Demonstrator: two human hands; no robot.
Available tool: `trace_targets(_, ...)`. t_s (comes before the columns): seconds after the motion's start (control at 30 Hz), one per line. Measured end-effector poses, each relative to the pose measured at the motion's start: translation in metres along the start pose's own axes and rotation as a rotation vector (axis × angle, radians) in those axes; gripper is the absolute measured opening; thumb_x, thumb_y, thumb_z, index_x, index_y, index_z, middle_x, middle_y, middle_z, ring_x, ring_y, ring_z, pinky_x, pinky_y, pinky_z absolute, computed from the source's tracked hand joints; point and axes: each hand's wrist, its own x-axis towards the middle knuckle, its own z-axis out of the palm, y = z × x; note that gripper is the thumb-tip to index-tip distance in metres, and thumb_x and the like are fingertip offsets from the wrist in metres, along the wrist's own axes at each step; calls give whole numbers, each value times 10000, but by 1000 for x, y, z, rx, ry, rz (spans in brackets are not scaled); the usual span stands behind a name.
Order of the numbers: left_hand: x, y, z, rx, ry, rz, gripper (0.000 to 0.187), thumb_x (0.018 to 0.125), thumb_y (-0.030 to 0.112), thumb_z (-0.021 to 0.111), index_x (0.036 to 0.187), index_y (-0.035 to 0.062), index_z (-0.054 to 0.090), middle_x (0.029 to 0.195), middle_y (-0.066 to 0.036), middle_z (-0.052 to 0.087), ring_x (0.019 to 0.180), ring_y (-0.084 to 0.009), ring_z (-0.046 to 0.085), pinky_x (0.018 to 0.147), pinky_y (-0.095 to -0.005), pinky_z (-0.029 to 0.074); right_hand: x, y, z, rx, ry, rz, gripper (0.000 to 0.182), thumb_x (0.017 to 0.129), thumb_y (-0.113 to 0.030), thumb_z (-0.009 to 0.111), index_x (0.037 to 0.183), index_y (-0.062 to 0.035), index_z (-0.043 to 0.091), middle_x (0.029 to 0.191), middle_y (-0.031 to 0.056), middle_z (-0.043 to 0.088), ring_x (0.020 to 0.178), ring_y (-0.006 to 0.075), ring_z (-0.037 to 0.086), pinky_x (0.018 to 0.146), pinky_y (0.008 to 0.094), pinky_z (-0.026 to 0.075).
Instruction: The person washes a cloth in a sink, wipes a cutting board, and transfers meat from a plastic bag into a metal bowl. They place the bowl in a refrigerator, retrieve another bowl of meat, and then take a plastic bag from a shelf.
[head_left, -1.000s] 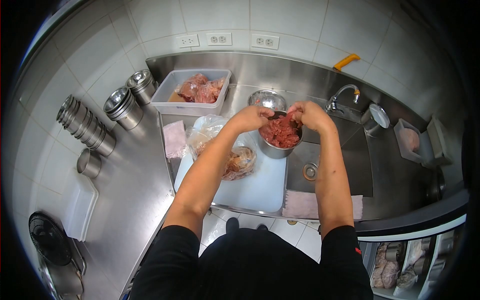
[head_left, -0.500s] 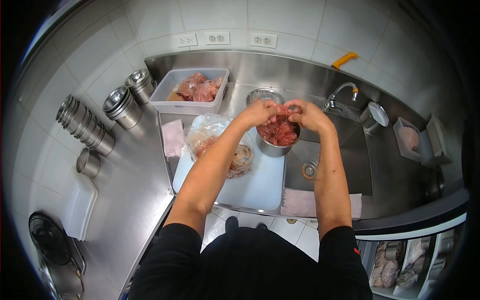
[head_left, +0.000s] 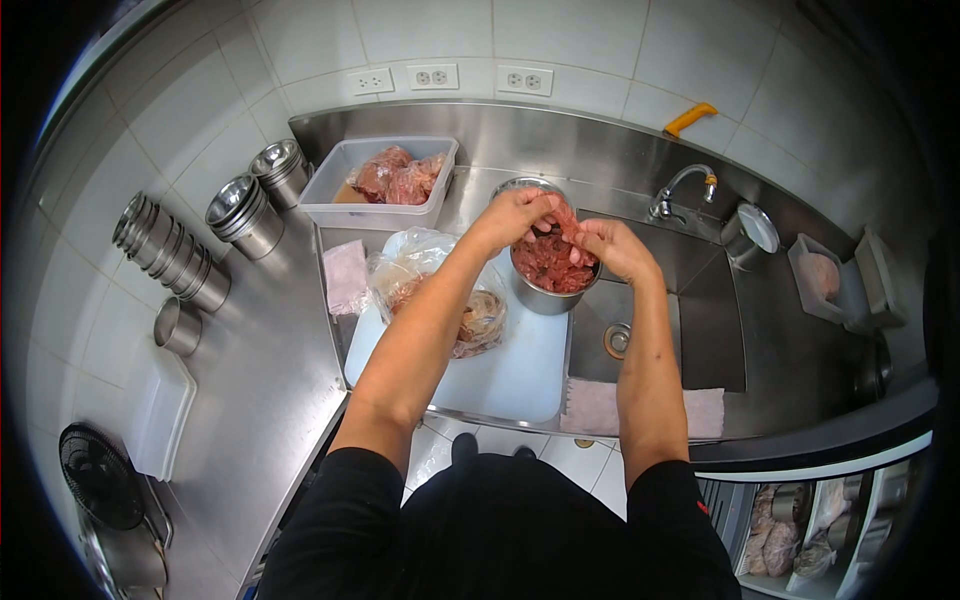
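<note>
A steel pot (head_left: 553, 300) of red raw meat (head_left: 550, 262) stands at the right side of the white cutting board (head_left: 510, 385). Above it my left hand (head_left: 522, 218) and my right hand (head_left: 612, 247) pinch a piece of raw meat (head_left: 566, 217) between them. Both hands have closed fingers. A clear plastic bag (head_left: 425, 250) with more meat lies on the board, partly behind my left forearm. Behind the pot is another round steel container (head_left: 530, 184), partly hidden by my left hand.
A plastic bin (head_left: 375, 212) of bagged meat sits back left. The sink (head_left: 700, 330) with its faucet (head_left: 688, 180) is at right. Stacked steel containers (head_left: 250, 225) stand left. Pink cloths (head_left: 346, 277) lie beside the board and along the sink's front edge.
My right hand has moved slightly down and my left hand slightly left. The meat piece between them now shows more clearly above the pot.
</note>
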Motion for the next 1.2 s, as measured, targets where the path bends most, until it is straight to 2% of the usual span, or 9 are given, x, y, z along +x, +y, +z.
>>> trace_targets(0.1, 2, -2, 1, -118, -3, -21, 244, 934, 282, 607, 1037, 62, 634, 925, -26, 672, 774, -88, 616, 599, -227, 477, -3, 3, 6, 88, 13, -29, 169, 925, -125, 532, 986, -3, 631, 797, 58, 667, 719, 110, 598, 676, 250, 483)
trace_targets(0.3, 4, -10, -2, -258, -1, 4, 201, 893, 162, 662, 1037, 41, 591, 905, -36, 668, 764, -84, 623, 552, -202, 481, -1, 9, 1, -83, -49, 8, 209, 923, -152, 603, 1085, -19, 616, 902, 56, 685, 776, 93, 587, 726, 231, 477)
trace_targets(0.4, 3, -10, 0, -245, -46, 29, 177, 885, 133, 656, 1028, 39, 608, 872, -21, 661, 719, -74, 608, 541, -195, 482, -1, 4, 14, -57, 181, -15, 260, 904, -174, 646, 1109, -16, 617, 887, 21, 679, 774, 79, 566, 705, 222, 460)
trace_targets(0.5, 0, -7, 3, -229, -100, 35, 166, 885, 119, 647, 1022, 30, 619, 858, -14, 652, 719, -72, 598, 578, -200, 487, 0, -10, 28, 118, 237, -156, 213, 881, -167, 655, 1021, -7, 654, 897, 58, 692, 870, 101, 613, 787, 267, 480)
trace_targets(0.6, 0, -7, 6, -136, -55, 50, 164, 891, 120, 639, 1017, 16, 625, 855, -15, 649, 731, -74, 593, 618, -208, 492, 6, -11, 23, 42, 199, -99, 231, 863, -168, 678, 1021, 0, 654, 898, 53, 688, 820, 106, 618, 751, 262, 486)
trace_targets(0.7, -3, -7, 8, -69, 14, 112, 172, 898, 127, 630, 1018, 5, 625, 873, -25, 655, 740, -77, 592, 644, -214, 498, 6, -12, 24, 139, 205, -50, 198, 840, -145, 716, 976, -22, 641, 775, -10, 615, 655, 54, 493, 585, 203, 388)
trace_targets(0.8, -4, -4, 8, -78, 53, 145, 175, 897, 123, 631, 1020, -1, 621, 906, -43, 663, 759, -84, 600, 670, -221, 506, 11, 0, 19, 88, 265, -121, 186, 827, -117, 720, 953, -26, 617, 758, -18, 599, 646, 50, 476, 574, 208, 378)
trace_targets(1.0, -6, -2, 7, -173, 44, 160, 145, 898, 93, 627, 1012, 6, 613, 951, -59, 669, 794, -91, 618, 703, -227, 520, 5, -10, 29, 304, 260, -198, 163, 820, -75, 707, 940, -44, 602, 845, 22, 653, 732, 85, 584, 650, 211, 441)
trace_targets(1.2, -5, -7, 9, -154, 26, 142, 129, 911, 88, 618, 1010, 7, 602, 960, -53, 667, 805, -95, 620, 718, -235, 528, 10, 1, 27, 281, 203, -132, 243, 802, -78, 721, 1010, -45, 601, 812, 3, 634, 718, 81, 572, 709, 234, 456)
